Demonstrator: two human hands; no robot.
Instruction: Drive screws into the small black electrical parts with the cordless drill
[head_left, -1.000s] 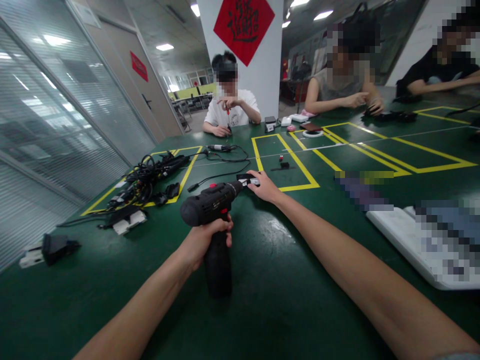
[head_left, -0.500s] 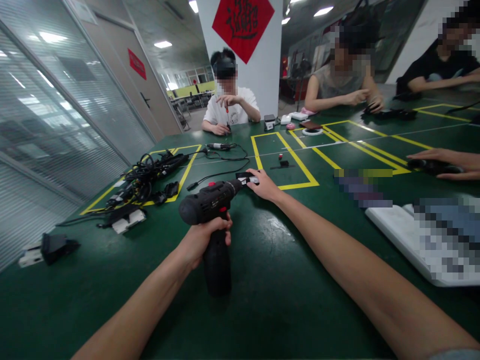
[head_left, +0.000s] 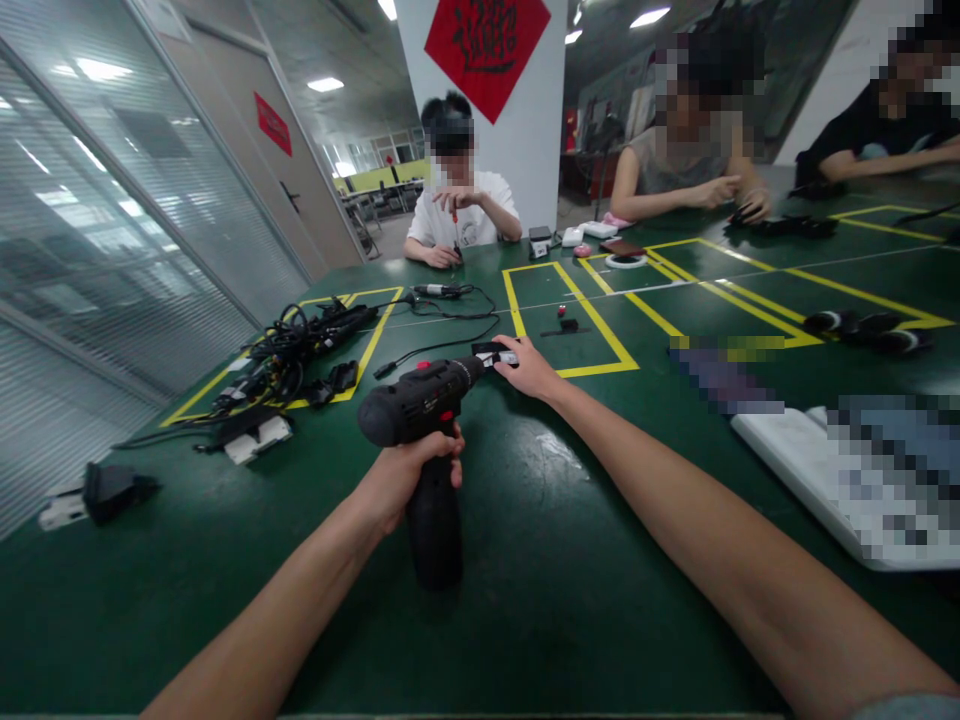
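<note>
My left hand [head_left: 412,475] is wrapped round the grip of a black cordless drill [head_left: 421,405] held above the green table [head_left: 225,560]. The drill's nose points away from me at a small black and white part [head_left: 496,355]. My right hand [head_left: 531,370] reaches forward and pins that part to the table, fingers pressed on it. The drill's tip meets the part, and the exact contact is hidden.
A tangle of black cables and adapters [head_left: 300,350] lies at the left inside yellow tape lines [head_left: 592,330]. A black plug [head_left: 109,492] sits far left. A white board [head_left: 810,470] lies right. Black items [head_left: 866,328] rest far right. Three people sit at the far side.
Another person's hand that lay on black items at the far right half a second ago has left; the items stay on the table. My hands and the drill have hardly moved.
</note>
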